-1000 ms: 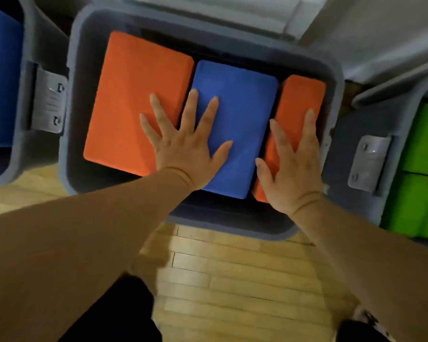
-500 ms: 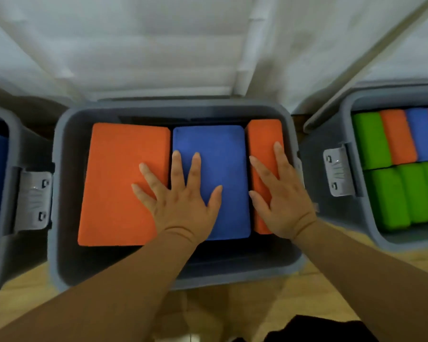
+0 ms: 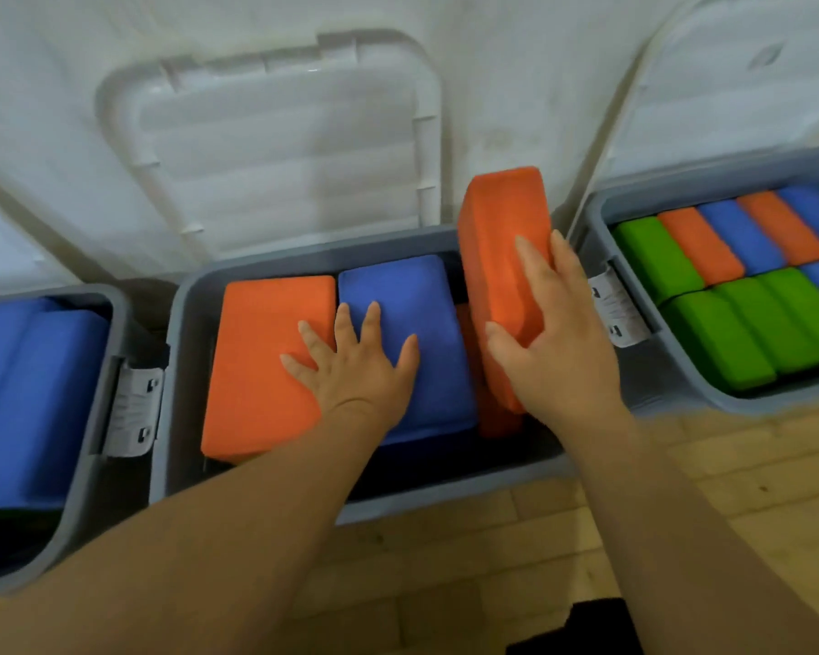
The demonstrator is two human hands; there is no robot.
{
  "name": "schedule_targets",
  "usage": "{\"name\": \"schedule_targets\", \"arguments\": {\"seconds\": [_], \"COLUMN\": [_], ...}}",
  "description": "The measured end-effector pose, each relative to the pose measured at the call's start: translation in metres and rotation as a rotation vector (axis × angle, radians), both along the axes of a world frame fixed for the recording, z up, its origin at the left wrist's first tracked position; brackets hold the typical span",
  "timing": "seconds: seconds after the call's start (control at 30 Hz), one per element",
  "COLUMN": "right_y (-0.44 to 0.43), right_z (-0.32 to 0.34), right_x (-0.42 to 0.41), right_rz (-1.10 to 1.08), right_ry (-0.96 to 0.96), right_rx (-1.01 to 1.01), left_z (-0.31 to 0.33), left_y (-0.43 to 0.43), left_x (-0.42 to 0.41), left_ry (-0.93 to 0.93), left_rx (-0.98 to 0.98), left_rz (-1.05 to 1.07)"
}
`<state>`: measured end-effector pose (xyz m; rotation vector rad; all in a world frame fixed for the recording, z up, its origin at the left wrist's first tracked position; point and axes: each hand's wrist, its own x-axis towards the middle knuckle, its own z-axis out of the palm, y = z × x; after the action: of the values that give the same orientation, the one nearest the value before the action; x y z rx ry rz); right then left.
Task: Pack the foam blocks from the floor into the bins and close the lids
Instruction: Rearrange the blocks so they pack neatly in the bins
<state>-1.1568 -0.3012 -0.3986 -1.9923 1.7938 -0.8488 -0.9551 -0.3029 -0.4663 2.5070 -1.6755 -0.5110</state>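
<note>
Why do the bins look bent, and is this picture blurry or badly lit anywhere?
Head view: the wide lens curves the rim of the middle bin and the white lid; the whole frame is slightly soft, most at the right bin; the lid shows a faint sheen; the forearms near the bottom sit in shade.

Orange block (image 3: 497, 238) and blue block (image 3: 398, 295) against a grey bin (image 3: 188, 323) and white lid (image 3: 280, 148); green blocks (image 3: 729, 333) in the neighbouring grey bin (image 3: 663, 380); honey-toned wooden floor (image 3: 492, 560).
</note>
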Motion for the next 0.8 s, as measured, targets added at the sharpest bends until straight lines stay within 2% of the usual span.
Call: {"name": "schedule_targets", "arguments": {"seconds": [0.1,0.17,0.27,0.37,0.43,0.47,0.53,0.6,0.67,0.77,0.8], "right_y": [0.018,0.024,0.026,0.025,0.021,0.017,0.007,0.000,0.001,0.007,0.001], "right_z": [0.012,0.016,0.031,0.052,0.061,0.061,0.053,0.035,0.016,-0.010,-0.016], "right_x": [-0.002,-0.001,0.006,0.016,0.024,0.030,0.047,0.068,0.091,0.118,0.119], "right_rz": [0.016,0.002,-0.023,-0.001,0.000,-0.014,-0.026,0.017,0.144,0.406,0.392], "right_ry": [-0.072,-0.109,-0.162,-0.215,-0.305,-0.418,-0.718,-0.891,-0.842,-0.420,-0.300], "right_rx": [-0.094,-0.137,-0.213,-0.384,-0.454,-0.417,-0.205,0.036,0.190,0.189,0.184], "left_z": [0.011,0.025,0.058,0.090,0.108,0.117,0.129,0.131,0.127,0.106,0.097], "left_y": [0.005,0.006,0.009,0.006,0.005,0.006,0.011,0.020,0.029,0.032,0.031], "left_x": [-0.002,-0.001,-0.001,0.000,0.006,0.010,0.020,0.030,0.038,0.051,0.055], "left_ry": [0.166,0.369,0.670,0.781,0.747,0.700,0.551,0.369,0.228,0.082,0.007], "left_rx": [-0.133,-0.284,-0.383,-0.405,-0.476,-0.509,-0.558,-0.529,-0.443,-0.262,-0.155], "left_rz": [0.080,0.091,-0.077,-0.175,-0.189,-0.193,-0.188,-0.160,-0.133,-0.108,-0.097]}}
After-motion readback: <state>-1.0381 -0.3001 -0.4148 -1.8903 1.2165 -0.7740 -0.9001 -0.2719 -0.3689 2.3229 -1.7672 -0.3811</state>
